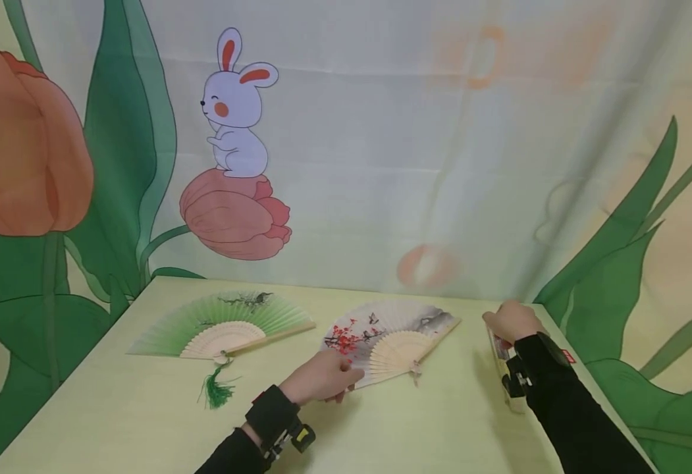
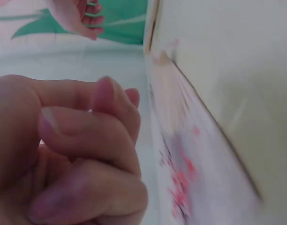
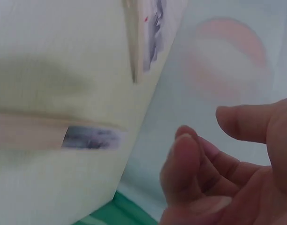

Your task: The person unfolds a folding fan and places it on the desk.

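An open white paper fan with red blossoms and a pale ribbed base lies on the table. My left hand hovers over its lower left edge, fingers loosely curled. In the left wrist view those fingers hold nothing, and the fan lies apart from them. A folded fan lies on the right side, partly hidden under my right hand and wrist. In the right wrist view, the thumb and fingers stand apart with nothing between them, clear of the folded fan.
An open green fan with a green tassel lies at the left of the pale yellow table. Behind the table hangs a curtain printed with a rabbit and tulips.
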`<state>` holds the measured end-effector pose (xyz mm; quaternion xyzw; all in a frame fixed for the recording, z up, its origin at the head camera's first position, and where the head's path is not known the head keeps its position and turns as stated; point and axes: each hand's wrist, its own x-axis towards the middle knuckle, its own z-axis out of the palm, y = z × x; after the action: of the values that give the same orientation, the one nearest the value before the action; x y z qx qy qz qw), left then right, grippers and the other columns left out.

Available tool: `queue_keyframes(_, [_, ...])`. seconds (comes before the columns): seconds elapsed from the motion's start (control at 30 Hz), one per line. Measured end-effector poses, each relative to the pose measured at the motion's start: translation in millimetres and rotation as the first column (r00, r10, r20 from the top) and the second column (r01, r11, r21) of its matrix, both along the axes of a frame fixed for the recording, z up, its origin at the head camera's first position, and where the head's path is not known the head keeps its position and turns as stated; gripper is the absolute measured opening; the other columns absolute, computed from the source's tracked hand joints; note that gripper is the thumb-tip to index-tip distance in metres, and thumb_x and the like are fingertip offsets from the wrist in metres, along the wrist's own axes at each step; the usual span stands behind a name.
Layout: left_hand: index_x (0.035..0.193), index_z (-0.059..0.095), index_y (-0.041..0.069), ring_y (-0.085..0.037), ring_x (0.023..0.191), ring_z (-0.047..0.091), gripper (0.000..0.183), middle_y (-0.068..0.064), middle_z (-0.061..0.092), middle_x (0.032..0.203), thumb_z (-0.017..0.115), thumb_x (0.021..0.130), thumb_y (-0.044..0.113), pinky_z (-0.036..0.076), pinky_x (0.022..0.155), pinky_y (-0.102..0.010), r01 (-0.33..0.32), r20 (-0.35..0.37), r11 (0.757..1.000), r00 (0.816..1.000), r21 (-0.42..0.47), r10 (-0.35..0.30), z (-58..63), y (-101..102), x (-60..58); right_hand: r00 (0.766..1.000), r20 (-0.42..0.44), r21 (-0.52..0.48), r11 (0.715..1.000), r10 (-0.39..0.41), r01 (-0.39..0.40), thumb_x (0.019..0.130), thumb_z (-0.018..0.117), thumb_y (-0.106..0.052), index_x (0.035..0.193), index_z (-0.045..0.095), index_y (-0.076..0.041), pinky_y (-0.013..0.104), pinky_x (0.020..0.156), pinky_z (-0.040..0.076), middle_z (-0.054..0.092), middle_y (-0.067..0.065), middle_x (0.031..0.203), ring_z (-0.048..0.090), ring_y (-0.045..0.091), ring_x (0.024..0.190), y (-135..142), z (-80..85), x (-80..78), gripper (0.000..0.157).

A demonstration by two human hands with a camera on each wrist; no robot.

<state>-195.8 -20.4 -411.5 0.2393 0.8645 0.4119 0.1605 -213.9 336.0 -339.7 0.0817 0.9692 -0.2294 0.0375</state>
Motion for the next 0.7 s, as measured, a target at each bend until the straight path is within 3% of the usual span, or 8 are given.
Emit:
queue_keyframes(0.13, [0.062, 0.063, 0.012, -0.009, 0.038, 0.029, 0.039, -0.008, 0.057, 0.051, 0.059, 0.097, 0.028, 0.024, 0.042, -0.023, 0.052, -0.038, 0.999, 0.998, 0.012, -0.052, 9.0, 26.6, -4.5, 1.0, 0.006, 0.006, 1.0, 0.006, -0.006, 0.096, 0.052, -0.02, 0.06, 0.041, -0.011, 0.032, 0.051, 0.044, 0.041, 0.002, 0.055, 0.058, 0.022, 0.048, 9.8, -3.5, 4.3, 0.039])
queue_keyframes(0.33, [0.072, 0.063, 0.012, -0.013, 0.044, 0.048, 0.028, -0.007, 0.061, 0.058, 0.062, 0.096, 0.026, 0.036, 0.043, -0.024, 0.064, 0.037, 0.995, 0.997, 0.071, -0.066, 14.6, 67.3, -5.2, 0.999, 0.048, 0.023, 1.0, -0.016, 0.015, 0.095, 0.058, -0.022, 0.062, 0.042, -0.009, 0.029, 0.049, 0.045, 0.039, 0.003, 0.06, 0.058, 0.021, 0.047, 16.5, -27.5, 11.6, 0.039])
queue_keyframes(0.47, [0.082, 0.062, 0.01, -0.021, 0.049, 0.057, 0.019, -0.004, 0.063, 0.064, 0.062, 0.096, 0.024, 0.041, 0.044, -0.025, 0.069, 0.032, 0.995, 0.997, 0.071, -0.071, 12.6, 99.6, -7.1, 0.999, 0.048, 0.035, 0.999, -0.012, 0.01, 0.093, 0.061, -0.022, 0.068, 0.048, -0.003, 0.03, 0.049, 0.047, 0.05, 0.009, 0.068, 0.058, 0.02, 0.046, 20.5, -44.6, 17.1, 0.033])
queue_keyframes(0.57, [0.09, 0.062, 0.011, -0.025, 0.052, 0.061, 0.014, -0.003, 0.063, 0.066, 0.062, 0.096, 0.024, 0.043, 0.044, -0.026, 0.082, 0.023, 0.995, 0.996, 0.055, -0.084, 8.6, 126.5, -9.2, 0.998, 0.057, 0.029, 0.999, -0.029, 0.027, 0.092, 0.064, -0.024, 0.07, 0.048, -0.002, 0.028, 0.046, 0.046, 0.047, 0.007, 0.066, 0.056, 0.019, 0.044, 24.4, -58.1, 23.5, 0.034])
queue_keyframes(0.7, [0.092, 0.062, 0.011, -0.022, 0.053, 0.063, 0.014, 0.0, 0.062, 0.062, 0.062, 0.096, 0.025, 0.044, 0.044, -0.024, 0.082, -0.002, 0.996, 0.997, -0.021, -0.082, 2.0, 160.0, -10.8, 0.993, 0.093, -0.013, 0.997, -0.074, 0.076, 0.091, 0.067, -0.026, 0.072, 0.046, -0.002, 0.026, 0.043, 0.045, 0.035, 0.003, 0.063, 0.054, 0.018, 0.044, 25.2, -74.1, 30.1, 0.037])
